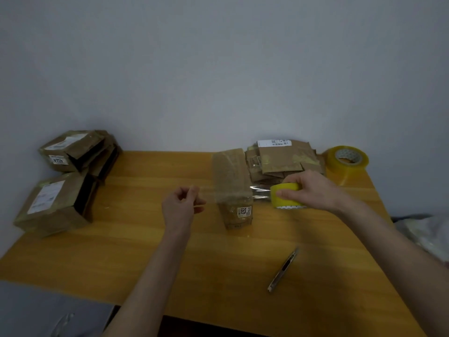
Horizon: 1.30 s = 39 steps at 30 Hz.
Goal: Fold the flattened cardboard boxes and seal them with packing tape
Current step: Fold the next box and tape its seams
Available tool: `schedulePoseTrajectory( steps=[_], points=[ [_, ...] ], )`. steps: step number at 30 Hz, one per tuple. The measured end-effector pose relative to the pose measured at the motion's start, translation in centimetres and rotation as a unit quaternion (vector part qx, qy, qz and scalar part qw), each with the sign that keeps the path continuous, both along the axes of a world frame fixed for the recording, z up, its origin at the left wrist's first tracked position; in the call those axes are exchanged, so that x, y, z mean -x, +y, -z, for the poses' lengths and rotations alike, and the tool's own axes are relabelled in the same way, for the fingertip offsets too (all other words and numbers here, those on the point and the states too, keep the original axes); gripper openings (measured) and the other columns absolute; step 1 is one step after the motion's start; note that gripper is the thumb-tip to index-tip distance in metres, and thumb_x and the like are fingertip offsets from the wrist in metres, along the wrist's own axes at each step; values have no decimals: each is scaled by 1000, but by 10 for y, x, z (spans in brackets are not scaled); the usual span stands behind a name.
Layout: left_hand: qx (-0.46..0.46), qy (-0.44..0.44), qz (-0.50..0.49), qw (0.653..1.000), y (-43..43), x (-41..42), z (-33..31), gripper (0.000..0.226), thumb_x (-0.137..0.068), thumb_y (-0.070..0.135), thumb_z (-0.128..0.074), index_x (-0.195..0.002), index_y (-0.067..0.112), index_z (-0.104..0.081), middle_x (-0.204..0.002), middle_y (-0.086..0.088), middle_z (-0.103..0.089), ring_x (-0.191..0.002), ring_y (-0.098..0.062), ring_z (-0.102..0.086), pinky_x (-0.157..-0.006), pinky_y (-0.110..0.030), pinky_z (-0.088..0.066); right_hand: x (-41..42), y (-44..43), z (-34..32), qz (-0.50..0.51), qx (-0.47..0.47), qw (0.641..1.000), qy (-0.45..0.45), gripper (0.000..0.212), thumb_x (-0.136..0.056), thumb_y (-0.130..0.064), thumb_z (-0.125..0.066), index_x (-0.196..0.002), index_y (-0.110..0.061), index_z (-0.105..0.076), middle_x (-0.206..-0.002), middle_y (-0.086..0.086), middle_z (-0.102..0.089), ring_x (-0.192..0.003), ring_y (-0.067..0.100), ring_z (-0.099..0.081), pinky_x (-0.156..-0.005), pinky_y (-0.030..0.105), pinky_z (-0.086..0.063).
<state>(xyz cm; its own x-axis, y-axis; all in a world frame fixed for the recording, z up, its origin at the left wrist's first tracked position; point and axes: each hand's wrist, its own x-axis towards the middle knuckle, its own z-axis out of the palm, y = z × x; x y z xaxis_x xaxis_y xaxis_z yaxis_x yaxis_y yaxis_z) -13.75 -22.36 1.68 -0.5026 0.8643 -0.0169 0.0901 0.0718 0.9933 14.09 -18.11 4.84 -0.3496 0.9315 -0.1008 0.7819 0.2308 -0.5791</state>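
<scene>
The wooden table (145, 251) stands against a grey wall (218, 69), and its far edge touches this wall.

At the left side lie the folded boxes (53, 205). I count three, but the ones at the back overlap, so the number is not sure. The front one is close to the left edge of the table.

At the far right there is a pile of flattened boxes (284, 159); how many sheets are in it cannot be counted. Just beside this pile, in the far right corner, stands one large tape roll (347, 159).

In the middle stands one small box (233, 188) with a label "4292". Its back touches or almost touches the pile.

The right hand (313, 190) grips a second, smaller tape roll (285, 195), fingers curled around it, just right of the small box. A clear tape strip (261, 193) goes from this roll across the front of the box to the left hand (181, 205), which pinches its end between thumb and fingers. So the strip and the box stand between the two hands.

One cutter (283, 269) lies flat near the front right, well apart from both hands.

Bare wood lies between the left hand and the folded boxes, and also along the front edge.
</scene>
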Motion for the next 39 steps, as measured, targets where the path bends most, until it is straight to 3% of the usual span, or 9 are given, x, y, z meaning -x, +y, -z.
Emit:
schedulePoseTrajectory(
  steps=[3,5,7,20,22,29,33,35,39],
  points=[
    [1,-4,-35,999,-7,-1,10,17,-95,16,-58,-81,5,-60,-65,-6,-61,-57,-8,-62,-52,-22,-54,9,-1,7,38,-59,993,-99,34,-91,-54,-53,-116,-33,-62,-93,-9,-65,-90,15,-60,-71,31,-48],
    [-4,5,-61,998,-9,-2,17,19,-95,15,-57,-78,8,-60,-65,-7,-62,-55,-6,-61,-50,-21,-53,14,0,13,41,-98,987,-123,38,-93,-54,-48,-129,-41,-53,-116,-8,-66,-105,18,-61,-80,33,-50],
    [-3,7,-79,997,-11,-5,24,20,-95,16,-57,-76,11,-60,-65,-7,-63,-54,-5,-61,-49,-20,-52,19,1,18,38,-109,984,-133,35,-95,-51,-46,-130,-45,-52,-122,-7,-66,-110,19,-62,-85,34,-50],
    [51,-16,-79,995,18,-5,63,17,-95,15,-58,-83,4,-61,-67,-1,-55,-62,-8,-52,-49,-16,-50,38,20,58,129,-46,982,-133,30,-94,-49,-52,-121,-43,-61,-116,-4,-69,-95,17,-67,-81,31,-52],
    [62,-16,-73,995,24,-6,69,18,-95,17,-57,-80,7,-60,-68,1,-55,-64,-8,-51,-53,-18,-50,43,26,63,137,-35,981,-133,30,-93,-50,-53,-121,-43,-61,-119,-4,-68,-98,18,-66,-87,34,-52],
    [108,-40,-18,993,56,-20,97,24,-96,14,-54,-71,16,-53,-71,-1,-56,-77,-19,-53,-76,-35,-48,68,43,81,150,20,985,-80,33,-88,-48,-59,-119,-38,-61,-120,-2,-66,-65,10,-54,-87,40,-53],
    [130,-38,15,991,68,-18,101,22,-100,15,-45,-79,16,-50,-84,-7,-56,-86,-21,-54,-92,-48,-49,78,45,83,150,42,986,-55,30,-89,-44,-61,-118,-36,-62,-118,-1,-67,-96,18,-63,-93,43,-50],
    [125,-25,32,991,70,-13,98,21,-101,14,-44,-80,15,-50,-86,-7,-56,-87,-22,-54,-91,-46,-49,79,39,87,159,52,985,-32,26,-88,-42,-63,-114,-36,-63,-115,-2,-67,-99,20,-62,-89,41,-51],
    [105,-22,60,992,70,-2,95,17,-98,13,-50,-82,16,-53,-81,-2,-56,-83,-18,-55,-82,-40,-51,84,28,97,177,58,983,7,17,-88,-42,-63,-105,-36,-64,-98,-2,-69,-68,15,-59,-68,35,-56]
  ],
)
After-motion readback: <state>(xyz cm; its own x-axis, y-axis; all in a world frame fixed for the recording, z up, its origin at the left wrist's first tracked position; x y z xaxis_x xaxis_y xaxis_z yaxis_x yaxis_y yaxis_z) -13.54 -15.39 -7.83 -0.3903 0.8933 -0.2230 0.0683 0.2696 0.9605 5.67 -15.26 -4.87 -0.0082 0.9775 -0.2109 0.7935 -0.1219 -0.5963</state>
